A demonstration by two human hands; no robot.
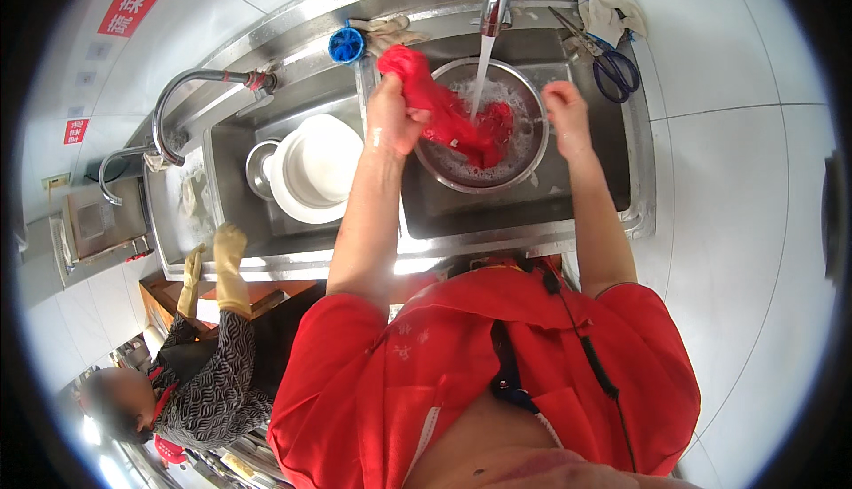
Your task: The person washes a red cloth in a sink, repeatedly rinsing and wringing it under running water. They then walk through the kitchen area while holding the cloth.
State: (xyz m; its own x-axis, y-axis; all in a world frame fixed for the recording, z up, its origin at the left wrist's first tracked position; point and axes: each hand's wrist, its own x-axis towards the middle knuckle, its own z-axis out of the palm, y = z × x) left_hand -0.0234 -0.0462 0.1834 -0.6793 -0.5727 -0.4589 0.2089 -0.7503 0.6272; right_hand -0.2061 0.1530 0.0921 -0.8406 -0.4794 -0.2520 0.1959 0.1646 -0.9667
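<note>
My left hand [393,116] grips a wet red cloth [426,93] over the left side of a round steel basin [542,136]. The cloth's lower part lies in the basin's foamy water [519,89]. From the faucet [496,6], a stream of water [482,76] runs down onto it. Just off the basin's right rim is my right hand [569,116], its fingers curled and blurred. Nothing shows in it, but whether the fingers are closed is unclear. The basin stands in the right-hand steel sink [459,213].
Purple-handled scissors [616,76] and pale gloves [609,10] lie at the right rear corner. A blue strainer [346,45] sits on the rear ledge. White bowls [319,169] occupy the middle sink [249,116]. At left, a co-worker's gloved hands [229,256] are near another sink. A gooseneck faucet [160,113] projects there.
</note>
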